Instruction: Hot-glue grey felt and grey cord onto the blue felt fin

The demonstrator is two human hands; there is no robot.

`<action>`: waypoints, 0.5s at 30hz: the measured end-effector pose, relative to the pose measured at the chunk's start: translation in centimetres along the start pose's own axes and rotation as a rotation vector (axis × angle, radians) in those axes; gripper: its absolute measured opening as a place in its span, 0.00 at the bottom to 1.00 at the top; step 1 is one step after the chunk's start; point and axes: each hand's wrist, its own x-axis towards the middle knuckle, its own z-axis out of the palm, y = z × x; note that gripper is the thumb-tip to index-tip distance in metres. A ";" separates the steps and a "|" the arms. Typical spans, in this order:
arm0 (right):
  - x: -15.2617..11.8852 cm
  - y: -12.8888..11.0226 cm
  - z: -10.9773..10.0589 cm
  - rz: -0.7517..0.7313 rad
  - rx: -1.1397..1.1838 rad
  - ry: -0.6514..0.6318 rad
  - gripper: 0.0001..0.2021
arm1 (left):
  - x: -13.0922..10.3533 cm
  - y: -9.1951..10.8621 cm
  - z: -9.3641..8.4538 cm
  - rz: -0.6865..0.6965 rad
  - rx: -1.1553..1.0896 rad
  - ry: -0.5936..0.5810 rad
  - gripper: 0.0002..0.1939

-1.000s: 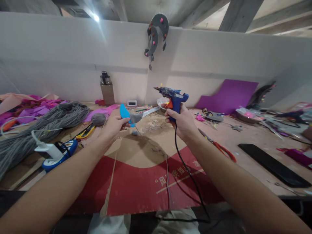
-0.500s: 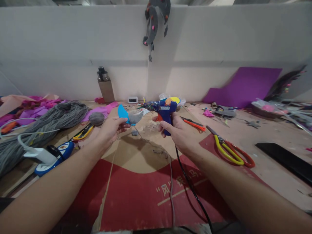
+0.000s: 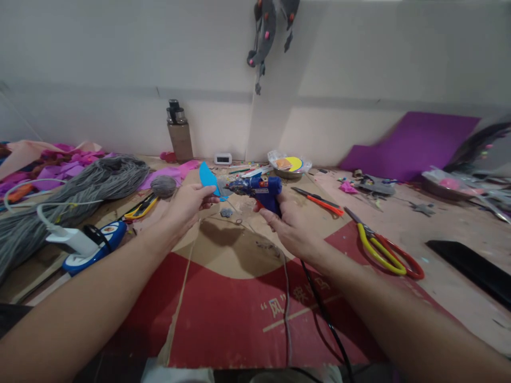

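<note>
My left hand (image 3: 190, 206) pinches a curved bright-blue piece (image 3: 208, 178) that looks like paper or felt. A grey part (image 3: 222, 184) shows on its right side, partly hidden by a nozzle. That nozzle belongs to a dark-blue glue gun (image 3: 270, 192), which my right hand (image 3: 294, 223) grips by the handle. The tip points left and meets or overlaps the grey part; whether they touch I cannot tell. A thin grey yarn (image 3: 286, 298) trails from below the blue piece across the cardboard (image 3: 223, 319). The gun's black cable (image 3: 329, 324) runs toward the front edge.
Red-and-yellow scissors (image 3: 385, 250), an orange-handled cutter (image 3: 323, 204) and a black flat object (image 3: 471, 268) lie right. Grey yarn (image 3: 96, 191), a yellow cutter (image 3: 141, 207) and a blue power strip (image 3: 114, 234) lie left. A brown bottle (image 3: 180, 139) stands behind.
The glue gun has moved left and slightly down, so its nozzle now overlaps the grey part. My view has shifted a little.
</note>
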 end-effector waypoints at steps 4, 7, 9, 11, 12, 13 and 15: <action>-0.1 -0.4 -0.1 0.046 -0.063 -0.029 0.16 | -0.2 0.2 0.2 -0.001 0.030 -0.010 0.07; -0.2 -0.6 -0.1 0.083 -0.087 -0.054 0.19 | -0.3 0.2 0.2 -0.006 0.055 -0.017 0.07; -0.2 -0.6 -0.1 0.093 -0.090 -0.065 0.20 | -0.3 0.2 0.3 0.020 0.072 -0.018 0.08; -0.3 -0.5 0.1 0.086 -0.091 -0.070 0.20 | -0.3 0.1 0.3 0.051 0.088 -0.014 0.08; -0.3 -0.4 0.1 0.077 -0.094 -0.072 0.20 | -0.3 0.0 0.3 0.060 0.098 -0.009 0.08; -0.3 -0.3 0.2 0.064 -0.098 -0.069 0.20 | -0.3 0.0 0.3 0.065 0.111 -0.007 0.09; -0.4 -0.1 0.3 0.044 -0.112 -0.065 0.19 | -0.3 0.0 0.4 0.070 0.138 -0.006 0.09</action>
